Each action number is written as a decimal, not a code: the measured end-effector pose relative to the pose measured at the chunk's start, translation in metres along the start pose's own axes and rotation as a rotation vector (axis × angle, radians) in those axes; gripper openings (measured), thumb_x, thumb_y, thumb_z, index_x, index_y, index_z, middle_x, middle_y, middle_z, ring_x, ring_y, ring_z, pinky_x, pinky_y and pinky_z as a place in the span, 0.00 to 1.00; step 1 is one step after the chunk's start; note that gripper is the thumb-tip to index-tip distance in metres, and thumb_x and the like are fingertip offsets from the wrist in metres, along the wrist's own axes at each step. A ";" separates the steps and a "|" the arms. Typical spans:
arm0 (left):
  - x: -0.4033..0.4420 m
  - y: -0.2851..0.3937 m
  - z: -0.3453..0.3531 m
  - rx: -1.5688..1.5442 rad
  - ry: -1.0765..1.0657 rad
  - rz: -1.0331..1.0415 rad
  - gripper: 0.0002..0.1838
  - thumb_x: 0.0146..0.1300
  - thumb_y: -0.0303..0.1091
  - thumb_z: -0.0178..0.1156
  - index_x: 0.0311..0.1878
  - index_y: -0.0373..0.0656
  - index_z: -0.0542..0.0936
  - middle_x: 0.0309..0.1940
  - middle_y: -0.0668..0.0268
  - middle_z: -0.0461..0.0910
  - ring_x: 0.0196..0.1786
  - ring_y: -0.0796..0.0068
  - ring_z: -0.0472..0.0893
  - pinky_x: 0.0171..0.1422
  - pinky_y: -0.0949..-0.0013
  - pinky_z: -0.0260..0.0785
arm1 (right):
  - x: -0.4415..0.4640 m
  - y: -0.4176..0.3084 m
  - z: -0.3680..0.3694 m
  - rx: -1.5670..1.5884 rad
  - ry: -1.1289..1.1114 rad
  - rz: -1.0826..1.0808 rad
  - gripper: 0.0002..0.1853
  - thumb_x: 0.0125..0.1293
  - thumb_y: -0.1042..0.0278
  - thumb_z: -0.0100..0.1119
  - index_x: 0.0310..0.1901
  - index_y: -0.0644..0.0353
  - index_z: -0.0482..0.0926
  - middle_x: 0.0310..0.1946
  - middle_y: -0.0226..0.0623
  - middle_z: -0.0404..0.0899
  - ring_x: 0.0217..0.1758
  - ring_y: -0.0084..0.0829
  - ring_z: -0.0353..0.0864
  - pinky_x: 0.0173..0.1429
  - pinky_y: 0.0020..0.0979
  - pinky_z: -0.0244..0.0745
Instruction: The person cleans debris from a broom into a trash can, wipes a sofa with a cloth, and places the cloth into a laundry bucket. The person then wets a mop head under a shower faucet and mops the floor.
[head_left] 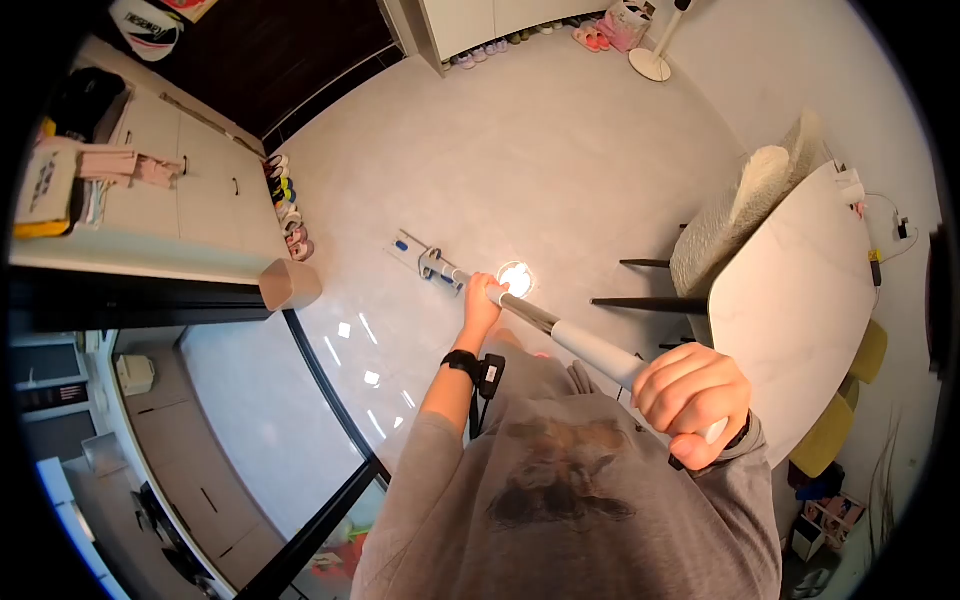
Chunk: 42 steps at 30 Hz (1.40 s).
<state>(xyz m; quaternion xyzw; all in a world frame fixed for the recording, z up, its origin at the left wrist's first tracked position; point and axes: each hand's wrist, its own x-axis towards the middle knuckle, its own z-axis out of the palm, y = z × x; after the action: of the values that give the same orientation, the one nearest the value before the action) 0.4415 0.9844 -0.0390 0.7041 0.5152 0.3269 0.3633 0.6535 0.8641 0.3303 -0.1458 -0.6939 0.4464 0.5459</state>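
A flat mop with a long white and grey pole [590, 350] runs slantwise across the view in front of my body. Its flat head [425, 260], pale with blue parts, rests on the floor ahead, a little left of centre. My left hand [484, 303] is closed around the lower part of the pole, not far above the head. Near the pole's top end my right hand [692, 396] is wrapped around the thick white grip, close to my right side. A black band with a small device [490, 376] sits on my left wrist.
To the right stand a white table [790, 310] and a covered chair [720, 235] with dark legs. At left are a bin [290, 285], shoes [287, 205], a cabinet [210, 180] and a black-framed glass doorway [335, 375]. A stand base [650, 65] is at the back.
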 end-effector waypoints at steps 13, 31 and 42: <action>0.307 0.019 0.085 -0.168 -0.125 0.167 0.13 0.50 0.31 0.66 0.26 0.41 0.69 0.32 0.56 0.70 0.38 0.54 0.71 0.46 0.58 0.65 | 0.136 0.099 -0.183 -0.243 0.060 0.003 0.14 0.53 0.76 0.57 0.15 0.60 0.64 0.15 0.36 0.69 0.16 0.33 0.70 0.26 0.33 0.73; 0.627 0.030 0.218 -0.042 -0.078 0.381 0.13 0.47 0.29 0.67 0.26 0.41 0.69 0.29 0.57 0.71 0.38 0.53 0.73 0.44 0.58 0.66 | 0.211 0.211 -0.478 -0.307 0.182 -0.009 0.10 0.48 0.79 0.57 0.17 0.61 0.65 0.18 0.36 0.69 0.19 0.37 0.72 0.30 0.36 0.74; 0.762 0.105 0.341 -0.121 -0.180 0.313 0.12 0.48 0.30 0.65 0.24 0.41 0.69 0.25 0.59 0.71 0.36 0.54 0.70 0.53 0.50 0.61 | 0.241 0.200 -0.664 -0.361 0.195 0.114 0.11 0.49 0.78 0.57 0.17 0.60 0.65 0.18 0.36 0.69 0.20 0.37 0.73 0.29 0.37 0.74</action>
<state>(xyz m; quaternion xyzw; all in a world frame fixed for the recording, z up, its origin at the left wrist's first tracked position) 0.9719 1.6374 -0.0625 0.7790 0.3440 0.3455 0.3943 1.0985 1.4472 0.3294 -0.3227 -0.6973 0.3288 0.5492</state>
